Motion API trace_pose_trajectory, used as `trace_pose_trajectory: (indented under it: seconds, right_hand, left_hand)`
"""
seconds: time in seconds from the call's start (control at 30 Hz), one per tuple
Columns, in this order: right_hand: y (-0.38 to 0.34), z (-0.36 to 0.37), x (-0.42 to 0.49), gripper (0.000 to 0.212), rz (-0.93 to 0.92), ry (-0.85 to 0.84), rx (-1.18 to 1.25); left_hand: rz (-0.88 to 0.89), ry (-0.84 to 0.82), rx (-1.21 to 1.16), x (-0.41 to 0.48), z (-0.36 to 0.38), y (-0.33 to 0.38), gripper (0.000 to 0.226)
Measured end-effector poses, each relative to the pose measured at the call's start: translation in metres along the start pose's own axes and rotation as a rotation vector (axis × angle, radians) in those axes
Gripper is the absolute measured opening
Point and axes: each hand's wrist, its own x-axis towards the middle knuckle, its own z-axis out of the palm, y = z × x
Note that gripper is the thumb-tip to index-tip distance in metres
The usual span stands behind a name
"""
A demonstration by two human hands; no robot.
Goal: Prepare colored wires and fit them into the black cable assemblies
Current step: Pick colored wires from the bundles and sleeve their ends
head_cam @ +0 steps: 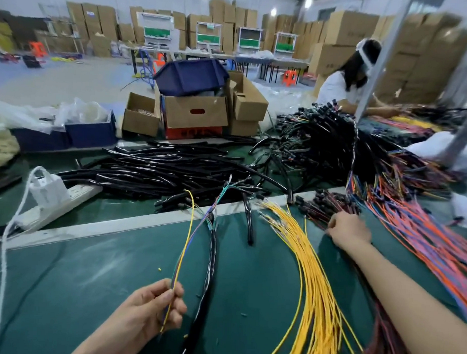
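My left hand [157, 310] pinches a thin bunch of colored wires [182, 252], yellow and purple, that rises toward the table's middle. Beside it lies a black cable assembly [212, 256] with green and grey wire ends fanning out of its top. A thick bundle of yellow wires [313, 282] curves across the green mat. My right hand [349, 230] reaches out to a small pile of dark red and black wires [330, 205], fingers curled down onto them; whether it grips any is hidden. Orange, pink and blue wires [433, 239] spread on the right.
A heap of black tubing [160, 171] fills the table's middle, with a white power strip [62, 201] at left. Cardboard boxes [195, 111] and blue bins stand behind. Another person in white [346, 85] works at the far right, next to a big pile of black assemblies [322, 135].
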Motion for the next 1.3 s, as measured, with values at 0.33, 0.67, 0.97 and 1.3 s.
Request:
trace_pose_trajectory:
  seconds: [0.33, 0.67, 0.97, 1.3]
  right_hand:
    - [-0.001, 0.02, 0.008, 0.014, -0.091, 0.123, -0.065]
    - [-0.027, 0.023, 0.015, 0.011, -0.15, 0.087, 0.034]
    - [-0.043, 0.005, 0.017, 0.017, -0.089, -0.047, -0.062]
    - [-0.129, -0.186, 0.009, 0.008, -0.494, 0.131, 0.905]
  left_hand:
    - [0.002, 0.032, 0.002, -0.002, 0.008, 0.004, 0.021]
    - [0.013, 0.061, -0.004, 0.001, 0.005, 0.0, 0.023]
    - [0.019, 0.047, -0.004, 0.001, 0.004, 0.0, 0.022]
    - [0.033, 0.053, -0.039, 0.001, 0.006, 0.001, 0.023]
